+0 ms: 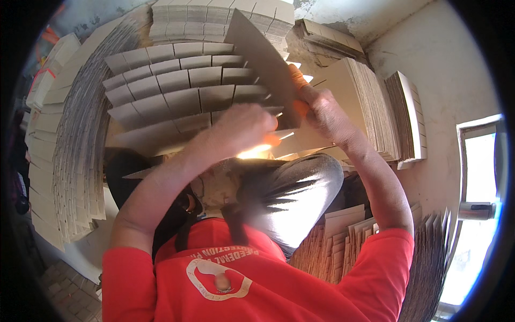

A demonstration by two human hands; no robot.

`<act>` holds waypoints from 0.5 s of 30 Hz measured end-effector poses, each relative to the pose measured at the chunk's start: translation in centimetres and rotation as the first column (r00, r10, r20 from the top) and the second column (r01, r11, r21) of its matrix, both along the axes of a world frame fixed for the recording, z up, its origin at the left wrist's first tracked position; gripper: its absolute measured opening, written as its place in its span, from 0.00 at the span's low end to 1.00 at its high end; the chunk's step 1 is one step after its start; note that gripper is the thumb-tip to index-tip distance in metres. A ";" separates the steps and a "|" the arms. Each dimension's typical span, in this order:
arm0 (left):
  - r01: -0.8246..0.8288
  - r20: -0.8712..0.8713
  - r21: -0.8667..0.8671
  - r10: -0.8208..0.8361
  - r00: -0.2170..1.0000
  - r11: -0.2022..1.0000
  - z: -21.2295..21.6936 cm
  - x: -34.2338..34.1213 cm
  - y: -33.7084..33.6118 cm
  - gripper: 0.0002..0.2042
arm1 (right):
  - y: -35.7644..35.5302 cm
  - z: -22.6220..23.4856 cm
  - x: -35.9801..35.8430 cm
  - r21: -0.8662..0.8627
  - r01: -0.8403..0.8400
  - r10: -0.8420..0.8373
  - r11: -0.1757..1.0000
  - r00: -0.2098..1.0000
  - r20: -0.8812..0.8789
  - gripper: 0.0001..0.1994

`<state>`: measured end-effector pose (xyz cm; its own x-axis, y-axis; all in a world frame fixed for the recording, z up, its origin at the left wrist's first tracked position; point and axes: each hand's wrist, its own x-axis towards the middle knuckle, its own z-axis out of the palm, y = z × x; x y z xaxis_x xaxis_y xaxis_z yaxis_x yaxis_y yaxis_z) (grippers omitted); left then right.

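My right hand grips a flat grey-brown cardboard piece by its lower corner and holds it tilted up over a set of slotted cardboard strips. The strips lie in fanned, overlapping rows with slits cut along them. My left hand is curled over the near ends of these strips, fingers closed on their edge, just left of the right hand. Bright light glows between the two hands, so the fingertips are hard to make out. Both forearms rise from my red shirt at the lower edge.
Tall stacks of cut cardboard stand on the left, at the top and on the right, with more sheets at the lower right. A grey cloth-covered shape sits below the hands. A white wall and a bright window close the right.
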<state>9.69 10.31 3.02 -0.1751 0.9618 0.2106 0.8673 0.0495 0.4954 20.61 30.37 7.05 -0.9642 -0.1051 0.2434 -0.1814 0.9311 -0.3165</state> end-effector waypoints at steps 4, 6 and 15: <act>-0.162 -0.228 0.289 0.232 0.946 0.944 1.3 -4.6 1.1 0.08 | -0.9 1.7 0.2 -0.088 0.057 -0.052 0.994 0.997 0.060 0.39; -0.188 -0.275 0.064 0.199 0.941 0.980 0.6 -6.1 1.5 0.07 | -1.1 2.3 0.1 -0.055 0.051 -0.045 0.997 0.995 0.093 0.40; -0.166 -0.130 -0.015 0.163 0.978 0.986 -2.3 -6.5 1.3 0.06 | -1.6 1.6 -0.1 0.014 0.077 -0.079 0.997 0.988 0.133 0.35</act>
